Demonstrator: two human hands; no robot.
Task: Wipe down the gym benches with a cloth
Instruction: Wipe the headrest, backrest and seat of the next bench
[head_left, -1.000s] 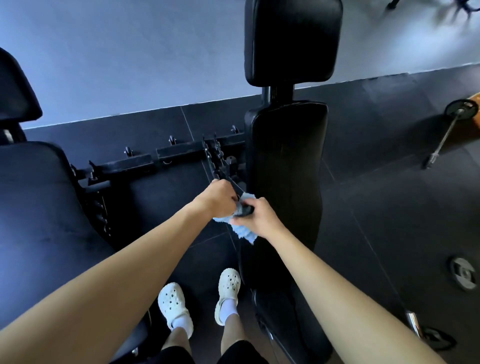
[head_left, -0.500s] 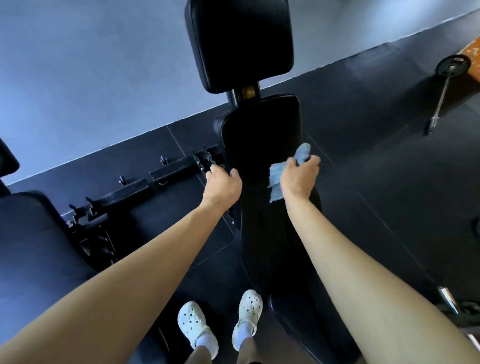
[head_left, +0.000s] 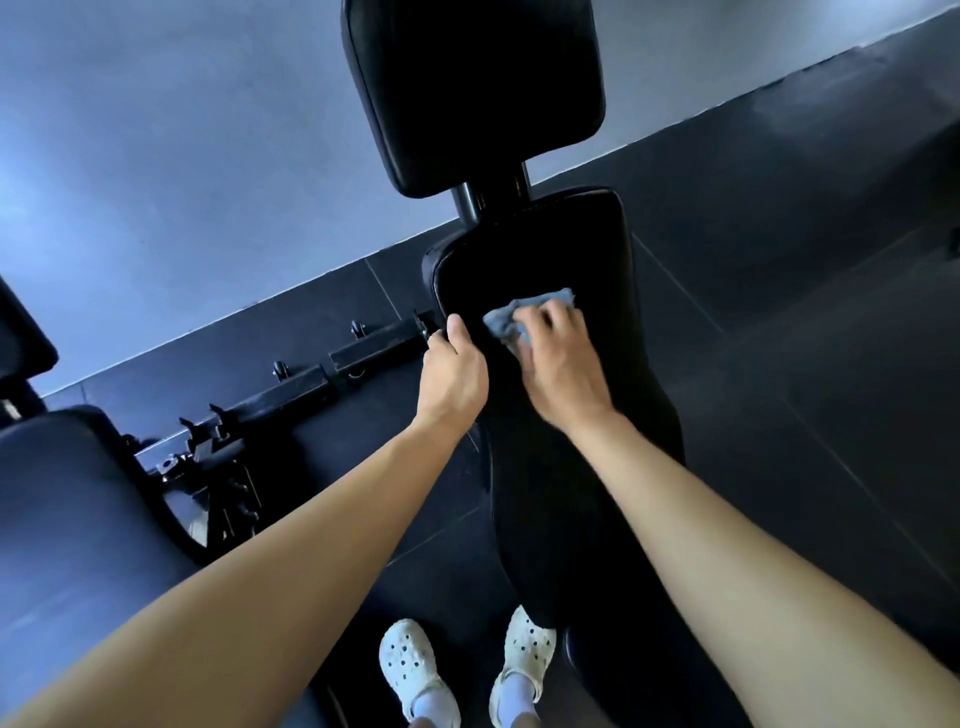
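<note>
A black padded gym bench (head_left: 582, 467) runs away from me in the middle of the view, with a separate black head pad (head_left: 472, 88) at its far end. My right hand (head_left: 558, 358) presses a light blue cloth (head_left: 524, 314) onto the upper part of the long pad, fingers curled over it. My left hand (head_left: 452, 374) grips the pad's left edge, thumb on top, just beside the cloth hand.
A second black bench (head_left: 67, 530) fills the lower left. A black metal frame bar with pegs (head_left: 322, 374) lies on the dark rubber floor between the benches. A grey wall (head_left: 182, 156) stands behind. My feet in white clogs (head_left: 405, 665) are by the bench's near end.
My right hand has laid the cloth flat on the pad and shifted left toward my left hand. The left hand has slid a little farther up the pad's edge.
</note>
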